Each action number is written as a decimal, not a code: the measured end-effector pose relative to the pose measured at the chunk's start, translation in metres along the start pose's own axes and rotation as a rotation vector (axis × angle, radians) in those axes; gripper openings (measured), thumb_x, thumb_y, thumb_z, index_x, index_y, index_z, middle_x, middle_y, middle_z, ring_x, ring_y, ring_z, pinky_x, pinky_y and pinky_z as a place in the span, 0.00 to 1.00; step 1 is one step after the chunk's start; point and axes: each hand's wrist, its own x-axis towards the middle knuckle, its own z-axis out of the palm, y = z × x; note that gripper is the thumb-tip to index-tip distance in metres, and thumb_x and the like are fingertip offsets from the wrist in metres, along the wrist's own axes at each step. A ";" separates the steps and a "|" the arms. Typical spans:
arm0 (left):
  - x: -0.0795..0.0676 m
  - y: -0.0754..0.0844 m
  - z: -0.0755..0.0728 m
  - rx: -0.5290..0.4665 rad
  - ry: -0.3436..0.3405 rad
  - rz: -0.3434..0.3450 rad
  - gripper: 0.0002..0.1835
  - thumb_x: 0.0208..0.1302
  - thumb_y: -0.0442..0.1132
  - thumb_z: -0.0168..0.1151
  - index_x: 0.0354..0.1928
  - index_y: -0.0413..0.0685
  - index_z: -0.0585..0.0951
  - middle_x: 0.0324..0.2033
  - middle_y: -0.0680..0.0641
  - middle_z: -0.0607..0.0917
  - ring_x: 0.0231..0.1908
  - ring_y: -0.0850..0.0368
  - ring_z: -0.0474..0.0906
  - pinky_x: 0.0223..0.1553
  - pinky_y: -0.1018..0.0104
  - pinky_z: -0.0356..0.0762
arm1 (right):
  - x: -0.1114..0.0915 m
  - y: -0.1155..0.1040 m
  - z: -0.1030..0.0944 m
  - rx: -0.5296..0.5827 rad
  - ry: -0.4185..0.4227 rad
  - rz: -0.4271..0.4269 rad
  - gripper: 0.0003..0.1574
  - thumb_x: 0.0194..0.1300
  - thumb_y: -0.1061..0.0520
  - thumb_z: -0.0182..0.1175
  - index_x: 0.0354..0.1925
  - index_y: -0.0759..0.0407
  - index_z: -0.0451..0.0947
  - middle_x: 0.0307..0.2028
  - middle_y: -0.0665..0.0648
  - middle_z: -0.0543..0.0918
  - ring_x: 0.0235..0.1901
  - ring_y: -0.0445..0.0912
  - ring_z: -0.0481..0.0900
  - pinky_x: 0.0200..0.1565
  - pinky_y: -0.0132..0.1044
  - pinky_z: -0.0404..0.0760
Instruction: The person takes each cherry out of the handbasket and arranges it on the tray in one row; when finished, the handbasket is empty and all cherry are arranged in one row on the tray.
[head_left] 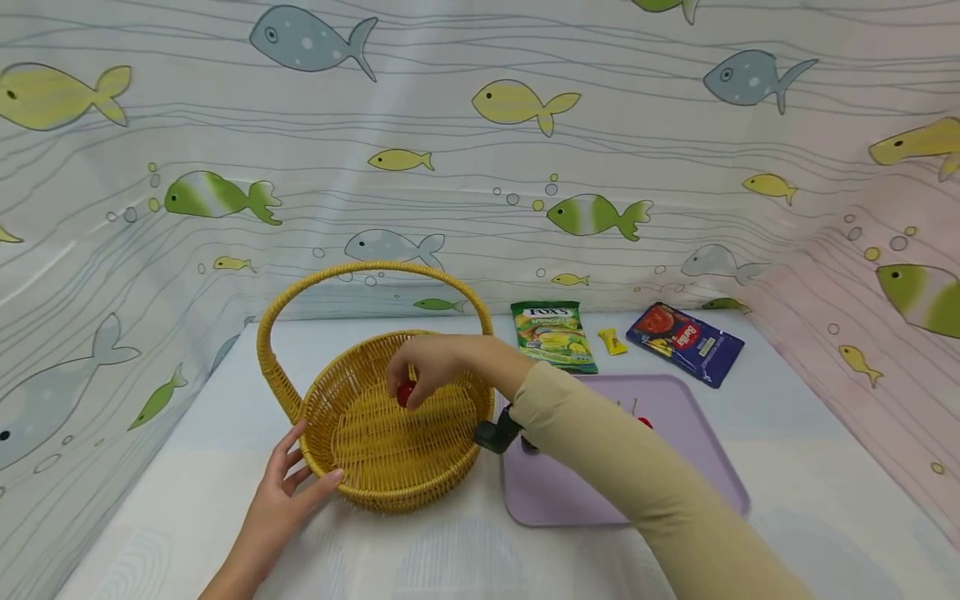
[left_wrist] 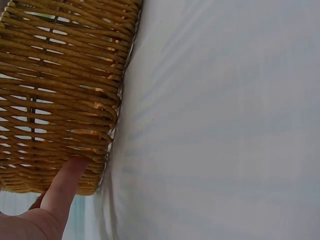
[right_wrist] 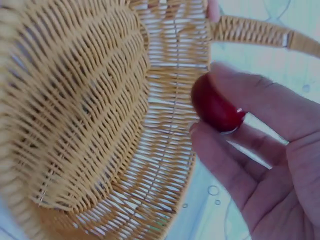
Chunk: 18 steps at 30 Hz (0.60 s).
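Note:
A round yellow wicker basket [head_left: 397, 492] with a tall arched handle [head_left: 375, 267] stands on the table. Above its inside, my right hand [head_left: 431, 362] pinches a shiny dark red cherry [right_wrist: 212, 102] between thumb and fingertips. In the right wrist view the cherry hangs before the woven wall, apart from it. At the basket's near left side, my left hand [head_left: 277, 500] rests with spread fingers against the outside by the rim. One finger [left_wrist: 65, 187] touches the weave in the left wrist view.
Right of the basket lies a purple tray [head_left: 697, 433], holding red cherries [head_left: 645, 422] with stems and a dark item [head_left: 529, 446], partly hidden by my sleeve. Behind it lie a green Fox's packet [head_left: 553, 333], a small yellow wrapper [head_left: 612, 342] and a blue Barilla pouch [head_left: 686, 343].

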 end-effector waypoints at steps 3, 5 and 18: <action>0.000 0.001 0.000 0.010 0.005 -0.006 0.49 0.62 0.45 0.62 0.73 0.61 0.38 0.68 0.33 0.46 0.65 0.35 0.52 0.46 0.71 0.70 | -0.017 -0.006 0.001 -0.013 0.048 -0.038 0.16 0.55 0.57 0.69 0.44 0.56 0.81 0.37 0.46 0.79 0.37 0.40 0.75 0.38 0.27 0.72; -0.001 0.002 -0.001 0.018 0.007 -0.012 0.49 0.62 0.46 0.62 0.73 0.61 0.37 0.68 0.32 0.46 0.65 0.35 0.52 0.46 0.70 0.70 | -0.028 -0.008 0.002 -0.013 0.073 -0.049 0.17 0.54 0.57 0.69 0.44 0.56 0.80 0.38 0.47 0.78 0.35 0.40 0.75 0.37 0.27 0.73; -0.002 0.002 0.001 0.042 0.008 -0.019 0.50 0.63 0.47 0.61 0.73 0.61 0.35 0.68 0.32 0.46 0.65 0.34 0.52 0.49 0.65 0.70 | -0.107 -0.003 0.019 0.081 0.202 -0.054 0.18 0.56 0.63 0.66 0.46 0.54 0.78 0.40 0.45 0.78 0.36 0.36 0.76 0.39 0.28 0.76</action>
